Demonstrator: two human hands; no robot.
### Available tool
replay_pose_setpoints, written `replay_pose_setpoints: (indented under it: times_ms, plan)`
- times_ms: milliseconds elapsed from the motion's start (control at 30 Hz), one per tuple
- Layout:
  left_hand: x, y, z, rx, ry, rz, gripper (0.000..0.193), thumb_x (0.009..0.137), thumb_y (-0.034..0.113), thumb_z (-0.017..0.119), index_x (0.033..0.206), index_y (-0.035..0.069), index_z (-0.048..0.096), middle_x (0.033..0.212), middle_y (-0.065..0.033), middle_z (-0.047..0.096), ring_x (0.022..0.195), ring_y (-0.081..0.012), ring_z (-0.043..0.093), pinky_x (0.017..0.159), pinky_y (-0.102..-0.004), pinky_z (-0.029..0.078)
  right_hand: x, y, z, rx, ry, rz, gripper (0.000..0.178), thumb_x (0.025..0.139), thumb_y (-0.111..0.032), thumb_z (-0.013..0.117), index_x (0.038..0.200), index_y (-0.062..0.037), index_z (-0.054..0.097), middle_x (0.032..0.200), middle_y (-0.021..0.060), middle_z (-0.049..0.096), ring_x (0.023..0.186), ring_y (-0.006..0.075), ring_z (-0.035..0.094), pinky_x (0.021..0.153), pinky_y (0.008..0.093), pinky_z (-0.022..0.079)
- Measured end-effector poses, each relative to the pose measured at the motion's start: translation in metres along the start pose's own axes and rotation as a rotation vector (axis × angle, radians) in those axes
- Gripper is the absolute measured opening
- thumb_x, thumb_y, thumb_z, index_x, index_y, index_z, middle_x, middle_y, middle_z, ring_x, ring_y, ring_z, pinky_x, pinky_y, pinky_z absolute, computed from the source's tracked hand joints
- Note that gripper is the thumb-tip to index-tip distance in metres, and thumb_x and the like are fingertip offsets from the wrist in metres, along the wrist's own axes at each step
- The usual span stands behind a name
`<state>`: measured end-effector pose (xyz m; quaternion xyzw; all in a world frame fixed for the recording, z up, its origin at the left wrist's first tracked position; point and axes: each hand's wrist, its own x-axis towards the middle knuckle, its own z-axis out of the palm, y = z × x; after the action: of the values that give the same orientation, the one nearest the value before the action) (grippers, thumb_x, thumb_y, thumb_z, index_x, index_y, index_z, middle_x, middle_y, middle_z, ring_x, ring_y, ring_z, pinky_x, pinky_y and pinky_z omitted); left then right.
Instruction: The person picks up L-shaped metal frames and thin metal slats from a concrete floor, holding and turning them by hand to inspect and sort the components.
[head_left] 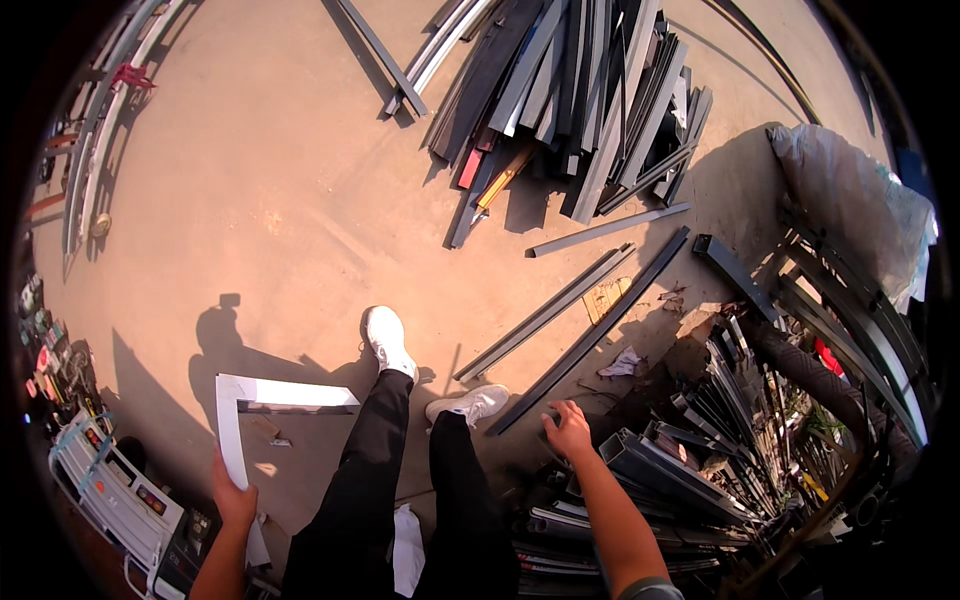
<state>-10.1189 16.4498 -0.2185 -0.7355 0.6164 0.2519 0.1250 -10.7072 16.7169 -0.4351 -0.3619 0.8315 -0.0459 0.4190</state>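
Observation:
My left hand (234,496) is closed round the upright leg of a white L-shaped profile piece (290,390) at the lower left. Its other leg points right, toward my shin, and its lower end runs down past my wrist. My right hand (569,430) hangs over the ground near the end of a long dark metal profile (600,325), with a gap between thumb and loosely bent fingers. I see nothing in it. Beside that profile lies another long grey one (545,312), roughly parallel to it.
A big heap of dark metal profiles (560,80) lies ahead. Many offcuts (690,470) stand bundled at my lower right, near a plastic-wrapped bulk (850,190). Long rails (100,140) lie far left. A white vehicle-like body (120,500) stands lower left. My white shoes (388,338) are between.

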Motion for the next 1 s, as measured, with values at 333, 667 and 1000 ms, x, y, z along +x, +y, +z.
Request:
replay_pose_setpoints:
  times_ms: [333, 667, 1000]
  plan:
    - [0.032, -0.038, -0.065, 0.002, -0.158, -0.058, 0.115, 0.062, -0.008, 0.070, 0.165, 0.013, 0.025, 0.147, -0.0237, 0.052, 0.138, -0.0444, 0.050, 0.114, -0.0468, 0.043, 0.020, -0.144, -0.062, 0.130, -0.127, 0.212, 0.041, 0.092, -0.031, 0.071, 0.120, -0.0011, 0.070, 0.101, 0.0155, 0.074, 0.096, 0.0321, 0.072, 0.088, 0.0398, 0.056]
    - [0.074, -0.011, -0.117, -0.007, -0.114, -0.076, 0.108, 0.065, -0.009, 0.063, 0.165, 0.008, 0.026, 0.154, -0.0243, 0.047, 0.143, -0.0440, 0.045, 0.119, -0.0448, 0.037, 0.089, -0.219, -0.064, 0.157, -0.231, 0.300, 0.047, 0.093, -0.038, 0.065, 0.127, -0.0050, 0.069, 0.116, 0.0192, 0.074, 0.110, 0.0368, 0.069, 0.098, 0.0447, 0.054]
    - [0.149, 0.036, -0.135, 0.027, -0.079, -0.118, 0.102, 0.068, -0.006, 0.061, 0.164, 0.003, 0.026, 0.159, -0.0290, 0.041, 0.148, -0.0437, 0.040, 0.123, -0.0433, 0.031, 0.226, -0.161, -0.039, 0.104, -0.105, 0.432, 0.046, 0.093, -0.040, 0.066, 0.123, -0.0063, 0.071, 0.106, 0.0191, 0.075, 0.106, 0.0365, 0.071, 0.094, 0.0440, 0.055]
